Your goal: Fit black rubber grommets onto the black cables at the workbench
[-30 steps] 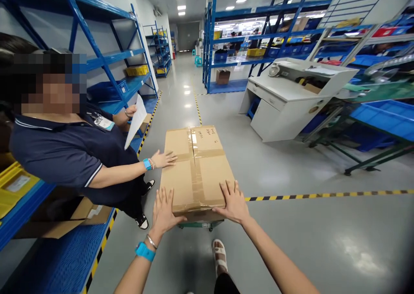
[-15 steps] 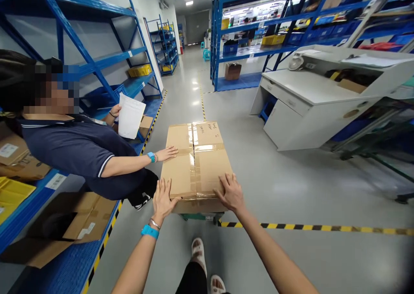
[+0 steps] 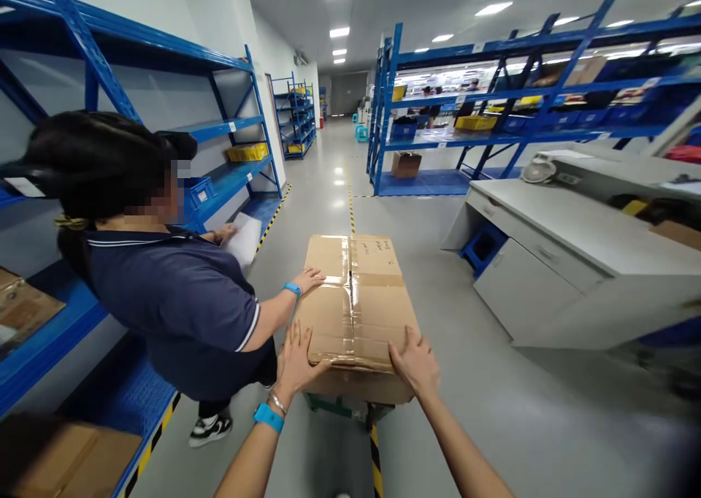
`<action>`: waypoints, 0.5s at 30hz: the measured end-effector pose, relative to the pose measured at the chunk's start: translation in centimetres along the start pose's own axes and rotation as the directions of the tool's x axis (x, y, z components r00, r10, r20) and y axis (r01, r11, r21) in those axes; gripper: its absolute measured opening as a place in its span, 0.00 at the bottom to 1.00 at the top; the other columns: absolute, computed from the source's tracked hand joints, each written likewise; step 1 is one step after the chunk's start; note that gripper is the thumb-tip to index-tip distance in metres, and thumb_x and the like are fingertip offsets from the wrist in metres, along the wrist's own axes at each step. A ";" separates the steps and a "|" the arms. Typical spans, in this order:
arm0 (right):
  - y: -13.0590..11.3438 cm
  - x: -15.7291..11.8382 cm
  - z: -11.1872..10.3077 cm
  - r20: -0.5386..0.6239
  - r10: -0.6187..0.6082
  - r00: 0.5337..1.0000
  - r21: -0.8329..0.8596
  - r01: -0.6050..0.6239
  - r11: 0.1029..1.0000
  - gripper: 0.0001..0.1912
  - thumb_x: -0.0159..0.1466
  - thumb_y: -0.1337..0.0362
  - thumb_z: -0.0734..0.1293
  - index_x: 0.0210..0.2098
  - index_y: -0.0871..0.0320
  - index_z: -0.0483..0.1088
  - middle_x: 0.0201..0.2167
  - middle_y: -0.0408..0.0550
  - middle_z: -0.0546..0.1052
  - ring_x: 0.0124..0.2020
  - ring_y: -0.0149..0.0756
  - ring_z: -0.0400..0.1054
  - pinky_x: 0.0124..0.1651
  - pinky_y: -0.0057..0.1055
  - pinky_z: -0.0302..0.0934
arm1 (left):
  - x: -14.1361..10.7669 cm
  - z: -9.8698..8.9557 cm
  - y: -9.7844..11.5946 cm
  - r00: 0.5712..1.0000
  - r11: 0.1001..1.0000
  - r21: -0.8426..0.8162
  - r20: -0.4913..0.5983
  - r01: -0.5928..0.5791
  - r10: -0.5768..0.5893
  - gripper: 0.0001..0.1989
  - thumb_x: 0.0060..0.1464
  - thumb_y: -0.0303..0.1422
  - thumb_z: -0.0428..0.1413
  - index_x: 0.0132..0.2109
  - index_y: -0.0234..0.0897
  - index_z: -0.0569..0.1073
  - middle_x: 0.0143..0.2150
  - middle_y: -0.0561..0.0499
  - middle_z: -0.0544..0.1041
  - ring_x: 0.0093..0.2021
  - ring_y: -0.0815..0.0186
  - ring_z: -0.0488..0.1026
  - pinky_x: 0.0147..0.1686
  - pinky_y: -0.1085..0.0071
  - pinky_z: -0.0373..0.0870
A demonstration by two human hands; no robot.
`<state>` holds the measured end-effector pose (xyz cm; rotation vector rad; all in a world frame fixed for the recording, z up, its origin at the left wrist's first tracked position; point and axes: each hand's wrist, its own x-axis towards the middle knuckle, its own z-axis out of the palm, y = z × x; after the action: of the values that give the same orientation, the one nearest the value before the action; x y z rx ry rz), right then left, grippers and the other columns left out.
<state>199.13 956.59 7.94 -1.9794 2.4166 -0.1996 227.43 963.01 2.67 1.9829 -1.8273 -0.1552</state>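
A large taped cardboard box (image 3: 377, 315) with handwriting on its far flap rests on a green cart (image 3: 334, 404), mostly hidden beneath it. At the box's near left corner, my left hand (image 3: 297, 363) lies with fingers spread, the thumb along the near edge. My right hand (image 3: 417, 363) presses flat on the near right corner, its fingers apart too. Another person's hand (image 3: 310, 279) touches the left side of the box top. That co-worker (image 3: 180, 286), in a dark navy shirt, holds white paper (image 3: 244, 239) in the other hand.
Blue shelving (image 3: 219, 198) runs along the left, with a yellow bin (image 3: 247, 152) and cardboard cartons. On the right stands a white desk (image 3: 553, 228) with a fan (image 3: 539, 168). More blue racks (image 3: 416, 184) stand ahead right. Floor tape (image 3: 351, 206) marks the aisle ahead.
The box and cart have moved forward along the aisle with my hands still on them. The co-worker has walked along beside it, the paper now lower. The desk appears nearer on the right.
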 end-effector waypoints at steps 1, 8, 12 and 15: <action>-0.7 2.5 0.1 0.009 -0.001 1.000 -0.005 0.001 1.000 0.34 0.65 0.48 0.57 0.65 0.57 0.53 0.54 0.63 0.64 0.51 0.54 0.65 0.50 0.45 0.59 | 2.6 0.4 -0.1 1.000 1.000 -0.003 0.005 -0.003 0.003 0.48 0.46 0.61 0.53 0.68 0.37 0.57 0.73 0.38 0.45 0.70 0.43 0.43 0.62 0.52 0.54; -5.8 20.4 1.5 0.014 -0.005 1.000 -0.009 0.005 1.000 0.34 0.66 0.46 0.56 0.66 0.57 0.51 0.53 0.63 0.64 0.51 0.52 0.65 0.49 0.45 0.59 | 21.0 3.8 -1.3 1.000 1.000 0.016 -0.012 -0.007 0.007 0.47 0.47 0.60 0.53 0.68 0.41 0.55 0.73 0.41 0.45 0.69 0.43 0.47 0.65 0.52 0.48; -10.0 30.7 2.1 -0.001 0.005 1.000 0.009 -0.005 1.000 0.33 0.66 0.47 0.59 0.65 0.57 0.51 0.54 0.58 0.65 0.50 0.48 0.64 0.49 0.45 0.60 | 30.9 5.8 -0.9 0.997 0.997 0.071 -0.072 0.026 -0.021 0.37 0.54 0.52 0.54 0.67 0.43 0.59 0.71 0.42 0.51 0.69 0.43 0.48 0.64 0.47 0.48; -13.3 38.2 2.2 -0.006 0.006 1.000 0.035 -0.005 0.999 0.32 0.66 0.48 0.61 0.63 0.57 0.54 0.59 0.57 0.62 0.52 0.47 0.63 0.51 0.47 0.60 | 37.9 7.6 -0.1 0.986 0.987 0.125 -0.145 0.099 -0.081 0.29 0.60 0.43 0.50 0.66 0.41 0.61 0.70 0.39 0.55 0.69 0.39 0.46 0.62 0.41 0.47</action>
<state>204.63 916.46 9.87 -1.9602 2.4045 -0.2460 229.34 924.38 3.75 2.1108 -1.6995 0.0774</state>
